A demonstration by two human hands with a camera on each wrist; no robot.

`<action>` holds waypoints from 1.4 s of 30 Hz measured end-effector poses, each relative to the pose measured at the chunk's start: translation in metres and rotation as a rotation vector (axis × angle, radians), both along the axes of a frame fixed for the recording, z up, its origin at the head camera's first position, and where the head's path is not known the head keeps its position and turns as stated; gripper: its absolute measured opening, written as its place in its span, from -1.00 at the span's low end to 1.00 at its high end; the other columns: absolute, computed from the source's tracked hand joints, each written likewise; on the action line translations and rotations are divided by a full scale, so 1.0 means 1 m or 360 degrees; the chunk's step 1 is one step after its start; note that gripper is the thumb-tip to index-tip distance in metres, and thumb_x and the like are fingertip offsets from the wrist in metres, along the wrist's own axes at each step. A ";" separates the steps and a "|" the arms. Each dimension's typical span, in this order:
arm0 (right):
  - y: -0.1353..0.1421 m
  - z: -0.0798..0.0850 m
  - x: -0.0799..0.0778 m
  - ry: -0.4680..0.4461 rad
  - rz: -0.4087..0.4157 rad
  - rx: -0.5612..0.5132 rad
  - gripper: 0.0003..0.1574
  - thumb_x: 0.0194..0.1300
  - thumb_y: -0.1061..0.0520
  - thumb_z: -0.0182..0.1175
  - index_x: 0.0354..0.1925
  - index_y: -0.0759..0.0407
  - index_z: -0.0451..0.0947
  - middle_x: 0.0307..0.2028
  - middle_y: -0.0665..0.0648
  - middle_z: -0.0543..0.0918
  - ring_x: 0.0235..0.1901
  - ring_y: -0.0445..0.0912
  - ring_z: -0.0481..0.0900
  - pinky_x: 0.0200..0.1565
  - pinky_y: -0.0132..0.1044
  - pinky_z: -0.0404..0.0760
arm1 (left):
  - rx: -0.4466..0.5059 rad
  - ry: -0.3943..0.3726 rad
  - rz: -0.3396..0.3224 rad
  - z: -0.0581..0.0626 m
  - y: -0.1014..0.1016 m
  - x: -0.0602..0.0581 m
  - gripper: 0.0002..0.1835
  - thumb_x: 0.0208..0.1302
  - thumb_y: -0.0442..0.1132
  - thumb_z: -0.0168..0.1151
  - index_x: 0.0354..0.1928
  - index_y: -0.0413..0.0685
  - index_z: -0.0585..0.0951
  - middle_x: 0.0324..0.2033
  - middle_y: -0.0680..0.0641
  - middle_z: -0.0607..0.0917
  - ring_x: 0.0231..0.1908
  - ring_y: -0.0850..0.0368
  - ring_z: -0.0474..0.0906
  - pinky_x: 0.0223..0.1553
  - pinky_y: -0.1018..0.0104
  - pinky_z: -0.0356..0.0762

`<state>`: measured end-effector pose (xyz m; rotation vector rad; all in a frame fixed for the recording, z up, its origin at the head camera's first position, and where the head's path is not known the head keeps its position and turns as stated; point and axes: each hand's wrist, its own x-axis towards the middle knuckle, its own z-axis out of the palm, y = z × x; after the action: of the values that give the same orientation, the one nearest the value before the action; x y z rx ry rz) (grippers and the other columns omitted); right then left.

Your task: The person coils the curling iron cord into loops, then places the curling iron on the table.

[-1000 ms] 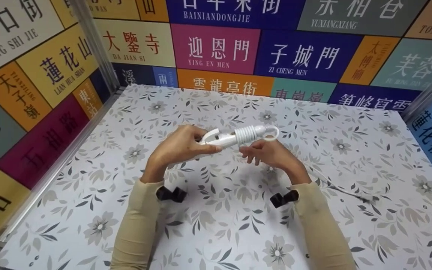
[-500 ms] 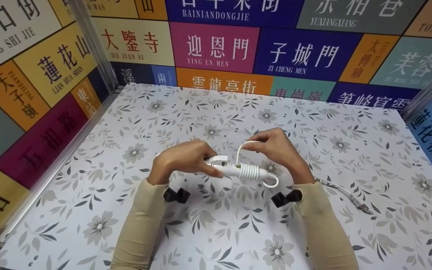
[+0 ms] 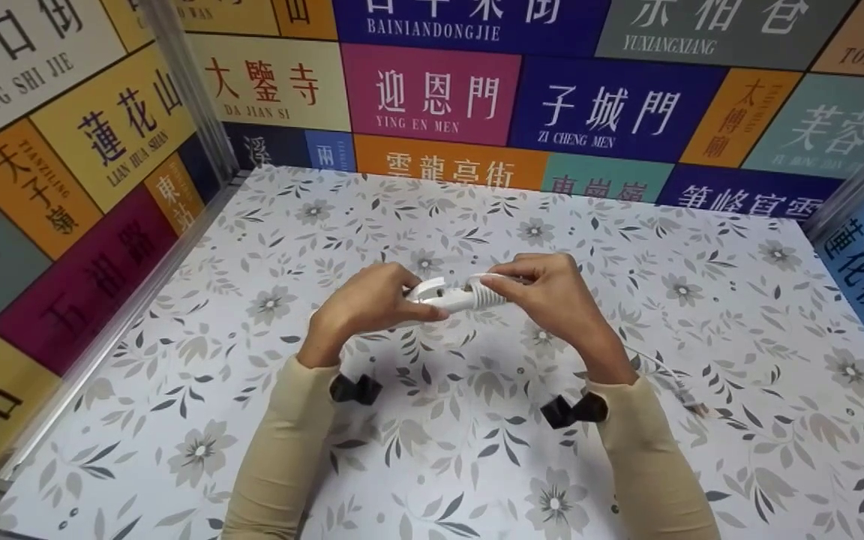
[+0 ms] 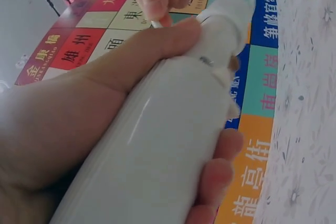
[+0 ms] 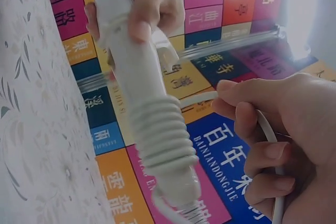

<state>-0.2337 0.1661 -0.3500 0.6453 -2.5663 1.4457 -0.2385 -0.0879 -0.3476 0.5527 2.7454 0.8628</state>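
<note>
A white curling iron (image 3: 456, 301) is held up over the table, slightly tilted, with its lever sticking out on the upper side. My left hand (image 3: 373, 301) grips it round the barrel, the thumb lying along it near the lever. White cord (image 5: 160, 129) is wound in several close coils round the handle, and a small loop leaves the handle's end. Between thumb and index finger my right hand (image 3: 552, 296) pinches the cord's free run beside the coils. In the right wrist view that free run (image 5: 199, 98) passes under my curled fingers.
The cord's plug end (image 3: 696, 409) hangs to the right of my right forearm. Below is a table (image 3: 469, 465) with a flower-and-leaf cover. Panels of coloured signs (image 3: 432, 94) stand behind it and at both sides. A black wrist camera (image 3: 357, 390) sits on each sleeve.
My right hand came up from below the handle, drew the cord out behind it, then brought it in against the coils. The curling iron dipped and rose again in my left hand.
</note>
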 end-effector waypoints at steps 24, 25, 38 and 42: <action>0.008 -0.006 -0.012 -0.0167 0.0212 -0.0134 -0.52 0.53 0.05 0.08 -0.51 0.26 0.62 -0.30 0.01 0.73 -0.60 -0.16 0.35 -0.44 -0.37 0.41 | 0.0725 0.0068 0.0489 0.013 -0.006 -0.006 -0.56 0.22 0.19 0.37 -0.14 -0.05 0.72 -0.37 -0.09 0.71 -0.48 0.14 0.55 -0.43 0.33 0.53; 0.010 -0.007 -0.015 -0.0191 0.0222 -0.0113 -0.53 0.53 0.04 0.08 -0.47 0.26 0.64 -0.32 0.01 0.72 -0.59 -0.15 0.36 -0.42 -0.37 0.43 | 0.0749 0.0054 0.0475 0.013 -0.007 -0.006 -0.56 0.24 0.18 0.36 -0.12 -0.05 0.72 -0.36 -0.10 0.72 -0.47 0.14 0.56 -0.42 0.33 0.54; 0.034 -0.025 -0.033 -0.0303 -0.0123 0.0135 -0.35 0.26 -0.46 0.20 -0.49 0.05 0.73 -0.52 0.02 0.69 -0.59 -0.13 0.34 -0.52 -0.29 0.31 | 0.0801 -0.0058 0.0184 0.011 -0.001 -0.004 -0.56 0.18 0.16 0.40 -0.02 0.07 0.71 -0.27 -0.08 0.73 -0.34 0.08 0.60 -0.31 0.24 0.60; 0.034 -0.027 -0.035 -0.0311 -0.0251 0.0154 -0.31 0.15 -0.53 0.25 -0.51 0.03 0.73 -0.60 0.03 0.63 -0.62 -0.12 0.33 -0.54 -0.29 0.31 | 0.0771 -0.0083 0.0066 0.008 -0.003 -0.002 -0.58 0.17 0.16 0.41 -0.02 0.12 0.70 -0.24 -0.05 0.72 -0.30 0.05 0.59 -0.27 0.20 0.59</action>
<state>-0.2686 0.2005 -0.3772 0.3174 -2.7761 1.4046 -0.2410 -0.0912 -0.3399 0.5413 2.5041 1.5437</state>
